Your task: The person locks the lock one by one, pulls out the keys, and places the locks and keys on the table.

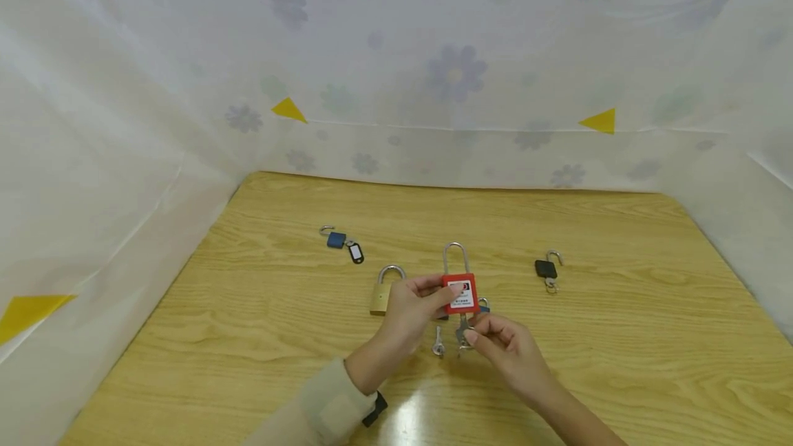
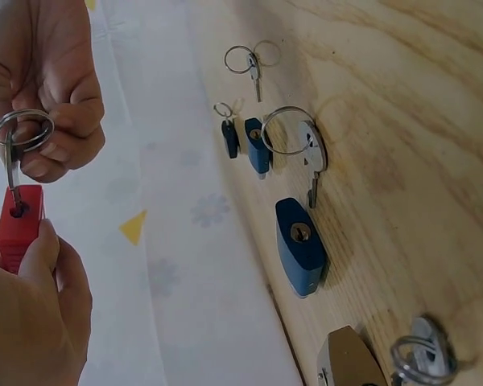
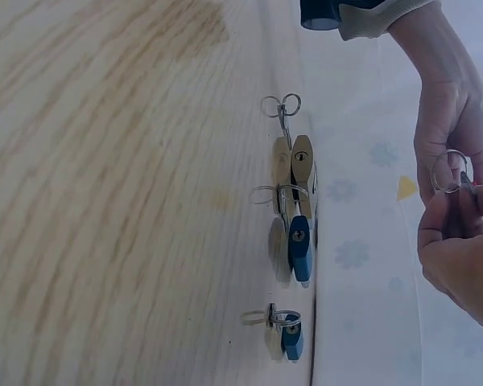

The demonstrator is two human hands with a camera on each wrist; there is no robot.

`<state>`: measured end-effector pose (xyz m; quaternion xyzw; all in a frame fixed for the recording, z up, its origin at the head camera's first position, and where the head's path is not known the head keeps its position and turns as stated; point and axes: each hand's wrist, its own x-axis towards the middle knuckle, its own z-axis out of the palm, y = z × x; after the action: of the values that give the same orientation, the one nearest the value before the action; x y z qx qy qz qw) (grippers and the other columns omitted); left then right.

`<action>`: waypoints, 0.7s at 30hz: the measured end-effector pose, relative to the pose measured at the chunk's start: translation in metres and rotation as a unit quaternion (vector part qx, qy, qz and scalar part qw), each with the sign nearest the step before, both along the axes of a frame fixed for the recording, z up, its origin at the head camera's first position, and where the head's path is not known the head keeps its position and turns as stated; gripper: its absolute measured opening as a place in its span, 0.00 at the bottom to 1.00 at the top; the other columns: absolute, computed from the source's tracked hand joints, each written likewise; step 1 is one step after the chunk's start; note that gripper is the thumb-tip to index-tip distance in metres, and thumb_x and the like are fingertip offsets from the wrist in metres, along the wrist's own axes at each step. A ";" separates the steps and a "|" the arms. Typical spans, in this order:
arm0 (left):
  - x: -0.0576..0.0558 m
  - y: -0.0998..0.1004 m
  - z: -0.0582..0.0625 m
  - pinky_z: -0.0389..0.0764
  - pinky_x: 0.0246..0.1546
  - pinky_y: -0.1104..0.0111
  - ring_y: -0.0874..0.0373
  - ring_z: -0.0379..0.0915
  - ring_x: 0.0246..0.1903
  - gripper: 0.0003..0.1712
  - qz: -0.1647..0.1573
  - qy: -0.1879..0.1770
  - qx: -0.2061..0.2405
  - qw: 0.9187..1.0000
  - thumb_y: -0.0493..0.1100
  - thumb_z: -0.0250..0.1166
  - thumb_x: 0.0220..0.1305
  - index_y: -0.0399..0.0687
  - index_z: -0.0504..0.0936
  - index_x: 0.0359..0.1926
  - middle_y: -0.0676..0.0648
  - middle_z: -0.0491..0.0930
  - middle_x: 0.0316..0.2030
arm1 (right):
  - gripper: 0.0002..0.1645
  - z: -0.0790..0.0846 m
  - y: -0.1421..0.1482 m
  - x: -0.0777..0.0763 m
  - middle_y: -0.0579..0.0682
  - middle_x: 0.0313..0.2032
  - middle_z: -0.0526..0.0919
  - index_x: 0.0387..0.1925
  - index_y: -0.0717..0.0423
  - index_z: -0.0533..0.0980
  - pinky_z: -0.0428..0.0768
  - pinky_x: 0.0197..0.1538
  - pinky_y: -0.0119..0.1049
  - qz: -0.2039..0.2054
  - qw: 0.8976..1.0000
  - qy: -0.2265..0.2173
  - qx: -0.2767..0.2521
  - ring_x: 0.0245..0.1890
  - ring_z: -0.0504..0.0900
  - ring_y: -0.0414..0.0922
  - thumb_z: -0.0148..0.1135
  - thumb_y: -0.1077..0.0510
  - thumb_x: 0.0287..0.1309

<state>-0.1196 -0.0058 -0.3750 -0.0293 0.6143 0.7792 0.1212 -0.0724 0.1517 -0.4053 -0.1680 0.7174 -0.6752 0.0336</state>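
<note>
My left hand [image 1: 405, 312] grips a red padlock [image 1: 460, 292] with a white label, raised above the table, its long shackle pointing away. Below it, my right hand [image 1: 508, 349] pinches a key [image 1: 463, 327] on a metal ring. In the left wrist view the key's tip meets the keyhole of the red padlock [image 2: 20, 229]; how deep it sits cannot be told. The key ring [image 3: 448, 170] shows at the fingers in the right wrist view, where the padlock is mostly hidden. Close by on the table are a brass padlock [image 1: 380, 299] and a loose key [image 1: 438, 344].
A blue padlock [image 1: 336, 239] with an open shackle and black key tag [image 1: 356, 252] lies back left. Back right lies a dark padlock [image 1: 546, 268], shackle open, with a key [image 1: 551, 285]. Another blue padlock [image 1: 484, 305] is partly hidden behind the hands. Patterned sheeting [image 1: 396, 54] encloses the table.
</note>
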 end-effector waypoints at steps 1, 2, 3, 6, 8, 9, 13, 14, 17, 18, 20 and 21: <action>0.000 0.000 -0.001 0.84 0.35 0.70 0.62 0.80 0.31 0.19 0.001 0.001 0.000 1.000 0.35 0.65 0.57 0.27 0.77 0.47 0.38 0.83 0.38 | 0.09 0.000 0.001 0.000 0.38 0.29 0.77 0.26 0.58 0.74 0.78 0.38 0.26 0.000 1.000 -0.008 0.003 0.31 0.75 0.32 0.52 0.67 0.62; 0.000 0.001 -0.002 0.84 0.35 0.71 0.62 0.80 0.31 0.19 0.000 0.002 0.001 1.000 0.35 0.65 0.57 0.27 0.77 0.48 0.38 0.83 0.38 | 0.10 0.001 0.001 0.000 0.38 0.29 0.77 0.26 0.55 0.74 0.78 0.38 0.26 0.000 1.000 -0.015 0.005 0.31 0.76 0.33 0.52 0.67 0.62; -0.001 0.001 -0.002 0.84 0.35 0.71 0.61 0.80 0.31 0.19 0.001 0.003 0.000 1.000 0.35 0.65 0.57 0.27 0.77 0.47 0.38 0.83 0.38 | 0.11 0.001 0.002 0.000 0.38 0.29 0.77 0.26 0.52 0.75 0.78 0.38 0.26 -0.002 1.000 -0.026 0.008 0.31 0.76 0.33 0.53 0.66 0.62; -0.003 0.001 -0.003 0.84 0.34 0.72 0.62 0.80 0.31 0.19 0.010 -0.002 -0.005 1.000 0.36 0.65 0.57 0.28 0.77 0.48 0.38 0.83 0.38 | 0.09 0.001 0.003 0.001 0.37 0.29 0.78 0.26 0.62 0.74 0.78 0.40 0.26 0.002 0.999 -0.045 0.013 0.33 0.76 0.33 0.53 0.65 0.62; -0.007 0.000 -0.003 0.84 0.35 0.71 0.61 0.80 0.32 0.18 0.022 -0.003 -0.005 1.000 0.35 0.64 0.58 0.28 0.77 0.48 0.37 0.82 0.39 | 0.11 0.001 0.003 0.002 0.35 0.30 0.78 0.27 0.71 0.73 0.78 0.40 0.25 0.001 0.998 -0.062 0.026 0.34 0.76 0.32 0.53 0.64 0.62; -0.008 -0.001 -0.002 0.84 0.36 0.70 0.61 0.80 0.32 0.18 0.027 -0.002 -0.010 1.000 0.35 0.64 0.58 0.28 0.77 0.48 0.37 0.82 0.40 | 0.14 0.001 0.004 0.003 0.35 0.30 0.78 0.28 0.75 0.71 0.78 0.41 0.25 0.000 0.997 -0.072 0.033 0.34 0.76 0.32 0.53 0.64 0.62; -0.013 -0.005 0.000 0.84 0.38 0.68 0.61 0.79 0.33 0.19 0.028 0.009 -0.014 0.999 0.35 0.64 0.58 0.28 0.76 0.49 0.37 0.81 0.40 | 0.16 -0.001 0.007 0.006 0.36 0.32 0.78 0.29 0.76 0.71 0.79 0.40 0.26 -0.020 0.993 -0.099 0.066 0.34 0.76 0.31 0.54 0.62 0.62; -0.013 -0.005 0.000 0.84 0.38 0.68 0.61 0.79 0.33 0.19 0.024 0.010 -0.015 1.000 0.35 0.64 0.58 0.28 0.76 0.49 0.37 0.81 0.40 | 0.15 -0.001 0.008 0.006 0.37 0.32 0.79 0.29 0.75 0.72 0.79 0.41 0.26 -0.028 0.991 -0.104 0.075 0.35 0.77 0.32 0.54 0.61 0.62; -0.012 -0.006 0.000 0.84 0.38 0.68 0.61 0.79 0.32 0.19 0.013 0.009 -0.008 1.000 0.34 0.64 0.57 0.26 0.76 0.49 0.37 0.81 0.40 | 0.14 -0.001 0.014 0.005 0.39 0.32 0.80 0.31 0.71 0.73 0.79 0.42 0.26 -0.043 0.989 -0.111 0.089 0.35 0.77 0.32 0.55 0.60 0.62; -0.012 -0.006 0.000 0.84 0.39 0.68 0.61 0.79 0.32 0.19 0.010 0.008 -0.006 1.000 0.33 0.63 0.57 0.26 0.76 0.49 0.37 0.81 0.40 | 0.14 -0.002 0.017 0.005 0.40 0.32 0.80 0.31 0.71 0.74 0.79 0.42 0.26 -0.045 0.989 -0.109 0.092 0.36 0.78 0.32 0.55 0.60 0.62; -0.010 -0.006 -0.001 0.84 0.39 0.67 0.61 0.79 0.32 0.19 0.005 0.004 -0.007 1.000 0.33 0.63 0.58 0.26 0.75 0.49 0.37 0.80 0.40 | 0.13 -0.004 0.024 0.005 0.41 0.32 0.80 0.31 0.71 0.74 0.79 0.42 0.26 -0.048 0.988 -0.109 0.095 0.35 0.78 0.33 0.55 0.60 0.62; -0.010 -0.007 -0.001 0.84 0.40 0.67 0.61 0.79 0.33 0.19 0.003 0.002 -0.009 1.000 0.33 0.63 0.58 0.26 0.75 0.49 0.36 0.80 0.41 | 0.12 -0.005 0.028 0.005 0.42 0.31 0.80 0.31 0.69 0.74 0.80 0.41 0.27 -0.051 0.988 -0.108 0.098 0.34 0.78 0.34 0.55 0.61 0.62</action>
<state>-0.1293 -0.0125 -0.3764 -0.0305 0.6217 0.7738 0.1170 -0.0677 0.1799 -0.4107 -0.0534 0.7800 -0.6167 0.0923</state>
